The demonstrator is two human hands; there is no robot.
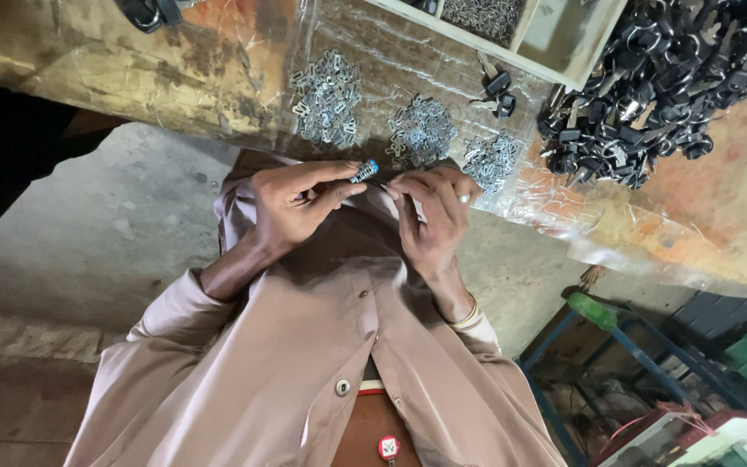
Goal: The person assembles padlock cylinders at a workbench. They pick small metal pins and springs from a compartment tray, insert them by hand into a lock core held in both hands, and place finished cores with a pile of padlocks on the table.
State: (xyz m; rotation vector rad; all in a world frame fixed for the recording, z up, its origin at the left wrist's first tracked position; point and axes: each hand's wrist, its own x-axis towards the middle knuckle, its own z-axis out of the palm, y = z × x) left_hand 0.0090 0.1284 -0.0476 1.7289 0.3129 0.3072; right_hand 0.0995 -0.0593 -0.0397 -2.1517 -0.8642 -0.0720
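Note:
My left hand [294, 203] grips a small metal cylinder with a blue end [364, 171] between thumb and fingers, just in front of my chest. My right hand [432, 214], with a ring and a wrist bangle, is held right next to it, its fingertips pinched close to the cylinder's tip. Whether a tiny part sits in that pinch is too small to tell. Both hands hover at the near edge of the worn table [218, 69], which is covered with clear plastic sheet.
Three heaps of small silvery metal pieces [423, 130] lie on the table beyond my hands. A big pile of black-headed keys [650, 78] sits at right, two loose keys [499, 91] nearby. A wooden compartment tray [555, 60] stands behind. A blue metal stand [624, 333] is lower right.

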